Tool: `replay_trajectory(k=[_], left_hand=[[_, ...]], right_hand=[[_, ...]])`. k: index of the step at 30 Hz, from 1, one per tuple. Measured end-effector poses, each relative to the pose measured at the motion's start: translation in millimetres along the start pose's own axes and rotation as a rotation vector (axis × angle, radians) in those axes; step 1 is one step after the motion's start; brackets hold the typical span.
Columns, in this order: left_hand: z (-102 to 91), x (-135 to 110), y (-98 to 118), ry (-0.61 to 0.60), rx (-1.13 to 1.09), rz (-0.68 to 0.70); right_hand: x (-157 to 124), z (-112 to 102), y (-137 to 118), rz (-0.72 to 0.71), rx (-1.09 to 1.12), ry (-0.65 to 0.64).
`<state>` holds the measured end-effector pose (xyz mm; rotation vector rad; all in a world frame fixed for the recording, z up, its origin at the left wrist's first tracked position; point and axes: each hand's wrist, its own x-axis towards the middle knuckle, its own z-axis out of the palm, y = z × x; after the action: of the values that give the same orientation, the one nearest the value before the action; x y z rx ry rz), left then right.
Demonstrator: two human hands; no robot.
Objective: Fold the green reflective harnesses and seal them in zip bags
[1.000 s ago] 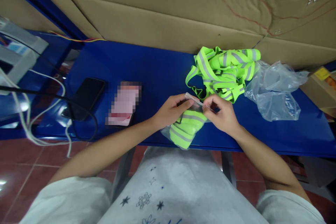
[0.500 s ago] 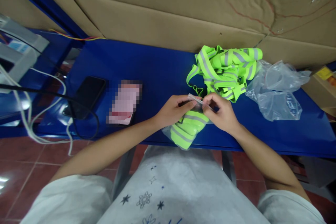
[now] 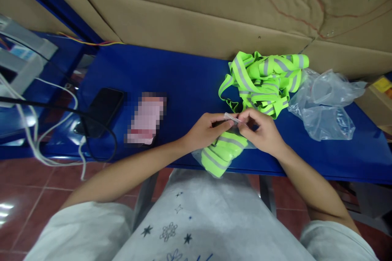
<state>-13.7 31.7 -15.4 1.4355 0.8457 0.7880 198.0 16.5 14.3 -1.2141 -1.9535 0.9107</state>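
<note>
The left hand (image 3: 204,132) and right hand (image 3: 262,132), close together, pinch the top edge of a clear bag (image 3: 228,151); inside it (by the front edge of the desk (image 3: 183,77)) sits a folded yellow-green strap (image 3: 216,163). Matching straps (image 3: 265,85) lie tangled behind, beside crumpled plastic (image 3: 329,110).

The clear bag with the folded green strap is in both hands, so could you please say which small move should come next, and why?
I would probably have the right hand press along the top edge of the clear bag while the left hand steadies it. The folded green strap lies inside, both hands pinch near that edge, and whether it is sealed cannot be told.
</note>
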Motion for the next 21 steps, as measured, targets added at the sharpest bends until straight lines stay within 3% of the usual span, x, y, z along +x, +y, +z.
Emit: replay_trajectory(k=[16,21], left_hand=[[5.4,2,2,-0.071,0.123,-0.064],[5.9,0,-2,0.057,0.083,-0.021]], right_hand=[[1,4,4,0.083,-0.013,-0.043],[1,4,10,0.125,0.036,-0.072]])
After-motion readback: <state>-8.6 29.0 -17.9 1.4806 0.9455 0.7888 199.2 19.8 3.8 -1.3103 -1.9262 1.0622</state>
